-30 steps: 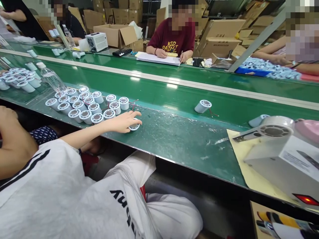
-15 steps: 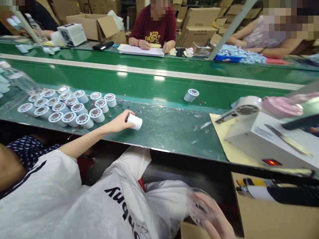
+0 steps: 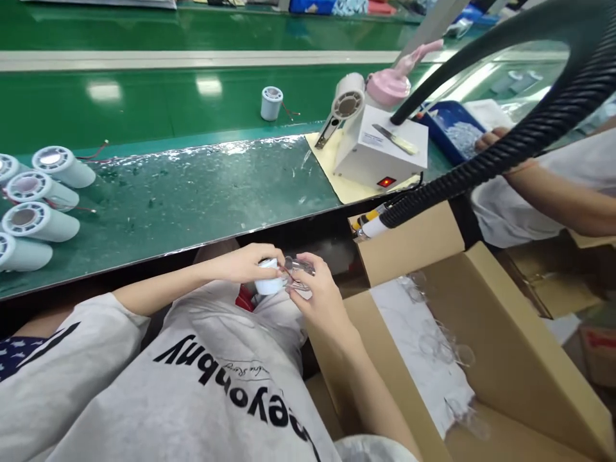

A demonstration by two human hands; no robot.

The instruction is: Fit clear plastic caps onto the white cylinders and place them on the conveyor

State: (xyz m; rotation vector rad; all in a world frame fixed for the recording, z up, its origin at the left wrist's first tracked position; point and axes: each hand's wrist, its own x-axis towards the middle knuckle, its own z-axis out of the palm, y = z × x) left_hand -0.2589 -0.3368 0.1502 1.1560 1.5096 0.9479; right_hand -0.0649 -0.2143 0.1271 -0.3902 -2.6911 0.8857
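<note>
Above my lap, my left hand [image 3: 262,262] is closed around a pale blue cylindrical housing [image 3: 269,283]. My right hand [image 3: 321,292] grips a clear plastic cover [image 3: 302,269], its open end close against the housing's end. Thin dark wires run between the two pieces; whether the cover touches the housing, I cannot tell. On the bench at the left lie several similar pale blue housings [image 3: 41,221] with vented round ends and thin wires. Another single housing [image 3: 272,104] stands upright on the green belt.
A white box [image 3: 375,144] with a lit red switch stands on the bench, beside a handheld fan [image 3: 347,102]. A black ribbed hose [image 3: 481,163] arches across the right. Below is an open carton [image 3: 520,346] with clear plastic pieces. At right, a co-worker's arm [image 3: 553,186] reaches toward a blue tray [image 3: 443,128].
My left hand has brought the housing off the bench to above my lap. My right hand has come up with the clear cover to meet it. The view has turned right and down.
</note>
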